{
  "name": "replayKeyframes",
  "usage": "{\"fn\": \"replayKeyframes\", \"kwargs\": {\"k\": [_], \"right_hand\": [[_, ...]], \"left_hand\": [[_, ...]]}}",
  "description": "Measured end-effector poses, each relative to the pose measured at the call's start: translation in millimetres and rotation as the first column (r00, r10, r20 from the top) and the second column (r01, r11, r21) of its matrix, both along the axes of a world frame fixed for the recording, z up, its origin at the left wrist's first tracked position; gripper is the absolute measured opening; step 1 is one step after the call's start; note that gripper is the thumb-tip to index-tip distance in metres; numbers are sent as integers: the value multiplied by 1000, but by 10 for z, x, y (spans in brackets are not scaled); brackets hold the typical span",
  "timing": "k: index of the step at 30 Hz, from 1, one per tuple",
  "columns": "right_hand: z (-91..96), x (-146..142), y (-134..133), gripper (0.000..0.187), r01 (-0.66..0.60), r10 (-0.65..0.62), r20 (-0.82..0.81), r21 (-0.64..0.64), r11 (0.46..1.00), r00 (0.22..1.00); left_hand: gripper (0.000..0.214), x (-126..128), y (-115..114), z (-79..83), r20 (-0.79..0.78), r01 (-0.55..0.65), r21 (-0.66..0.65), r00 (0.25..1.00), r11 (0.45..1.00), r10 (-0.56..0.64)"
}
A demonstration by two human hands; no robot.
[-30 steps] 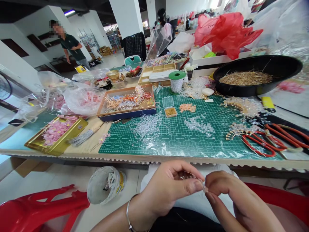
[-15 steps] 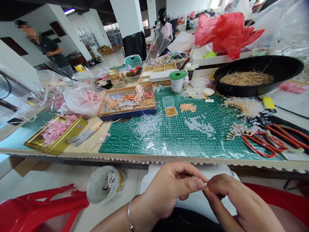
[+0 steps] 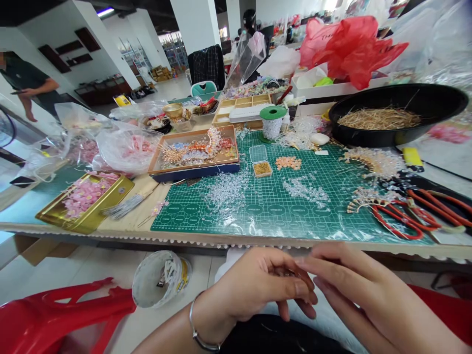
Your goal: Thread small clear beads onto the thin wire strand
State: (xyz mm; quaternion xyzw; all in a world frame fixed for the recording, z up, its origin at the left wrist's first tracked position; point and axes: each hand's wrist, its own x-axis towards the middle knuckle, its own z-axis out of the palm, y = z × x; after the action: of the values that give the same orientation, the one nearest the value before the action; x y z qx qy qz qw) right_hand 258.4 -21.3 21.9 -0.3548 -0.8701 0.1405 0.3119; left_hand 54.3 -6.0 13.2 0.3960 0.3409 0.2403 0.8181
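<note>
Below the table edge, my left hand (image 3: 263, 282) is curled, thumb towards the fingers, around small clear beads (image 3: 283, 272) that are partly hidden. Close beside it, my right hand (image 3: 357, 290) has its fingers stretched out and slightly smeared by motion; its fingertips reach the left fingers, and nothing shows in it. On the green cutting mat (image 3: 191, 216) ahead lie a pile of clear beads (image 3: 226, 191), a smaller clear pile (image 3: 306, 191), peach-coloured pieces (image 3: 288, 162) and a little clear box of gold beads (image 3: 262, 169).
Red-handled pliers (image 3: 396, 223) and beaded combs (image 3: 372, 162) lie at right, before a black basin (image 3: 398, 135). Left are a gold tin of pink flowers (image 3: 121, 184), wires (image 3: 129, 204) and a cardboard box (image 3: 199, 172). A bucket (image 3: 155, 280) stands below. A person (image 3: 31, 83) is at far left.
The fingertips of both hands were pinched together on a tiny shiny piece. My right fingers have since spread and lifted away, and the left fingers have loosened slightly. The person has shifted left.
</note>
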Motion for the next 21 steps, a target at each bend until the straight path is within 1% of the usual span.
{"fn": "replayKeyframes", "kwargs": {"k": [2, 3, 7, 9, 11, 14, 18, 21], "right_hand": [[51, 8, 78, 35, -55, 55, 37, 10, 998, 998], [68, 9, 112, 35, -82, 82, 60, -13, 997, 995], [120, 19, 204, 26, -203, 226, 139, -163, 966, 964], [152, 29, 224, 23, -244, 279, 167, -203, 948, 945], [180, 37, 227, 17, -261, 305, 204, -215, 941, 930], [192, 29, 227, 9, -264, 305, 266, -180, 948, 914], [163, 4, 294, 9, -287, 303, 254, -100, 953, 919], [152, 25, 373, 12, -228, 219, 214, 16, 974, 952]], "left_hand": [[26, -11, 2, -7, -6, 65, 10, 998, 998, -65], [25, -14, 1, -14, -11, 84, 11, 996, 996, -84], [24, -19, -4, -63, 1, 122, -29, 993, 992, -122], [25, -18, 0, -93, 3, 140, -53, 990, 989, -140], [25, -13, 9, -121, 4, 159, -73, 987, 985, -159], [24, -1, 34, -150, 42, 172, -86, 985, 981, -169], [24, 2, 58, -166, 137, 201, -124, 973, 972, -184], [21, 2, 51, -160, 180, 246, -170, 960, 954, -215]]}}
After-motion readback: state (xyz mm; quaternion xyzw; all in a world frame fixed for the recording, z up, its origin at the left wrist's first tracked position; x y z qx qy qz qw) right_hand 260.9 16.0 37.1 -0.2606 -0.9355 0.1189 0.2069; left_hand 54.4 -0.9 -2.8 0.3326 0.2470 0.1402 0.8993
